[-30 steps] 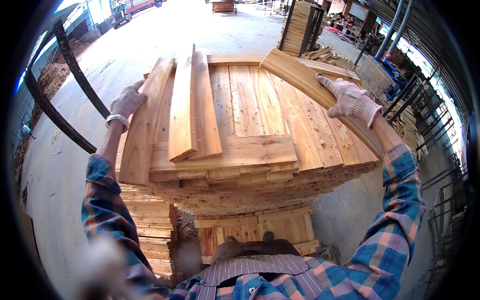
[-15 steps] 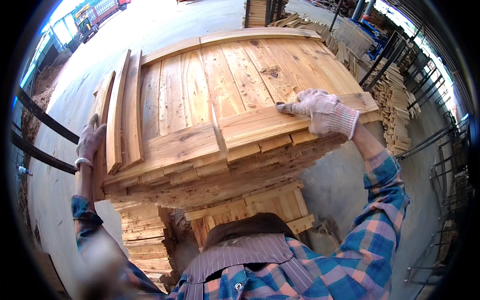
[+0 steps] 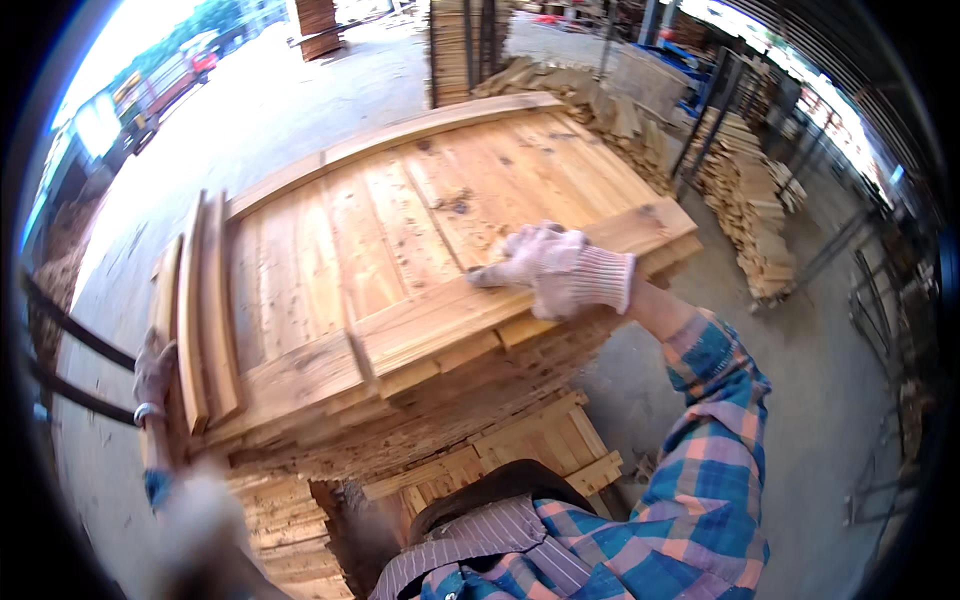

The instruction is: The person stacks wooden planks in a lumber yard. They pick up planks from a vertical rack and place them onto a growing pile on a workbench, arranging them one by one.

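Observation:
A large panel of light wooden boards (image 3: 375,230) lies in front of me, framed by battens along its far and near edges. My right hand (image 3: 555,270), in a pale knit glove with a dark fingertip, is closed on the near batten (image 3: 440,325), its fingers curled over the top. My left hand (image 3: 155,375), also gloved, lies against the outer side of a plank (image 3: 167,310) at the panel's left end, fingers stretched along it. Two more loose planks (image 3: 205,320) lie side by side there. A narrow gap parts the near batten from a shorter piece (image 3: 300,385) on its left.
Below the panel stand a stack of boards (image 3: 285,530) and a smaller wooden panel (image 3: 535,445). Black curved bars (image 3: 80,335) jut in at the left. Piled wood (image 3: 745,200) and metal racks flank the right; a truck (image 3: 165,85) stands far left.
The view has shifted, so the panel and both hands appear lower and farther left. Both hands keep their places on the wood.

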Tool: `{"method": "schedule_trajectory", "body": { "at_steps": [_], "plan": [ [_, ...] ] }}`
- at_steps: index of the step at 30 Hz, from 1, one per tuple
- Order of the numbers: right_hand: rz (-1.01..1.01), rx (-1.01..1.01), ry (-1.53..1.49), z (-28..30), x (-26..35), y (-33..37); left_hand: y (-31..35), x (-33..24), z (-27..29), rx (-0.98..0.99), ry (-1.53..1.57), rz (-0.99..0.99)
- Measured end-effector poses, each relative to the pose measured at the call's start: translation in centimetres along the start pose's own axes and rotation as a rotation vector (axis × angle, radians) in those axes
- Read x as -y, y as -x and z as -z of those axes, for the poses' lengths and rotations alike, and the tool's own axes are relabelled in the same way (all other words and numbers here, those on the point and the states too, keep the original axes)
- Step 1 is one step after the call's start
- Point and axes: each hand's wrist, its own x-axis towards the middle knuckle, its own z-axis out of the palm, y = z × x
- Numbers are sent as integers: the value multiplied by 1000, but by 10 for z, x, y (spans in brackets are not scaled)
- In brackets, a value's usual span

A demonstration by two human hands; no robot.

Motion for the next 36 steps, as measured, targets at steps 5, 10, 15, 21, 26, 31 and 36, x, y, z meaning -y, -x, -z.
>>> {"method": "schedule_trajectory", "body": {
  "at_steps": [5,10,15,21,26,31,36],
  "plan": [
    [-142,-9,-767,20,-17,-36,-11,-42,2,61,54,134],
    [-200,16,-1109,23,83,-184,-13,16,9,138,238,174],
    [-255,-4,-840,22,176,-311,-12,56,-2,177,846,201],
    [-247,-289,15,23,233,-399,-19,51,-6,122,1050,181],
    [-292,-292,-847,28,224,-407,-45,86,1,125,1114,180],
    [-334,-144,-808,42,283,-401,-60,121,-16,180,1173,195],
    [-331,33,-989,27,314,-425,-61,126,-16,174,1125,88]
  ]
}}
